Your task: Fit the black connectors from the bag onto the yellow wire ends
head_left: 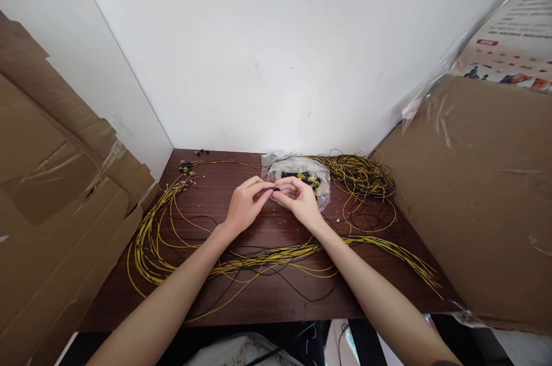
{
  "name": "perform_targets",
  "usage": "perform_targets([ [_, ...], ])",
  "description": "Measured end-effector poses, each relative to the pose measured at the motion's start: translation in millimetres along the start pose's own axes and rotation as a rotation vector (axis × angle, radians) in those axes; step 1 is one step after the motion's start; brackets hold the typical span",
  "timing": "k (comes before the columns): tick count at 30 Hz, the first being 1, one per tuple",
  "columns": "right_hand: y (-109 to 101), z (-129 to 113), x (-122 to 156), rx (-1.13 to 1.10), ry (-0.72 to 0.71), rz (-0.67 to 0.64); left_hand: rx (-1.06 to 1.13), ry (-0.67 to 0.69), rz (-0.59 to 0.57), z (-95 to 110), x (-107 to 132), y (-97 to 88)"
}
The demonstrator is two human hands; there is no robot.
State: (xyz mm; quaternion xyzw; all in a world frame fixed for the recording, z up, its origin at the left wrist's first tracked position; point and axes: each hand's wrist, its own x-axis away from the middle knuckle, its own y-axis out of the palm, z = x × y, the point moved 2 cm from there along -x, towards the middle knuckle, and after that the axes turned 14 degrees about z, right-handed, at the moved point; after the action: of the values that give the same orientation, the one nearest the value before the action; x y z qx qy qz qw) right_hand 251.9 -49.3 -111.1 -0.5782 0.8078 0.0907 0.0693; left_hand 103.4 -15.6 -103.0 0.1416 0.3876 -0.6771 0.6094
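My left hand (246, 203) and my right hand (299, 200) meet over the middle of the table. Between their fingertips is a small black piece (275, 188), pinched from both sides; its exact kind is too small to make out. Just behind my hands lies a clear plastic bag (322, 173), partly hidden by my right hand. Black and yellow small parts (307, 178) show in its opening. A long bundle of yellow and black wires (259, 262) curves across the table beneath my forearms.
A tangled heap of yellow and black wires (360, 175) sits at the back right. Several small black and yellow parts (186, 167) lie at the back left of the brown table (284, 303). Cardboard panels stand left (56, 199) and right (478, 199), with a white wall (267, 56) behind.
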Motion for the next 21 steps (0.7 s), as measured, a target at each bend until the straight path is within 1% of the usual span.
perform_targets([
  [3,-0.5,0.9,-1.2,0.007,0.007,0.013,0.006,-0.02,0.044,-0.8,-0.7,-0.9],
  [8,-4.8,-0.5,-3.2,0.06,-0.009,0.094,-0.001,-0.037,0.076,-1.3,-1.1,-1.9],
  [12,-4.9,-2.1,-2.4,0.15,-0.03,0.063,-0.014,-0.024,0.096,-1.4,-0.4,-1.8],
  [15,-2.8,-2.4,-0.5,0.125,-0.006,0.026,-0.025,0.0,0.094,-0.9,0.2,-0.9],
  [18,-2.0,-2.9,0.4,0.104,-0.001,0.052,-0.018,0.02,0.08,0.8,0.3,0.0],
  [21,-2.2,-3.9,0.4,0.115,-0.018,0.079,0.007,0.002,0.067,2.7,0.1,0.2],
])
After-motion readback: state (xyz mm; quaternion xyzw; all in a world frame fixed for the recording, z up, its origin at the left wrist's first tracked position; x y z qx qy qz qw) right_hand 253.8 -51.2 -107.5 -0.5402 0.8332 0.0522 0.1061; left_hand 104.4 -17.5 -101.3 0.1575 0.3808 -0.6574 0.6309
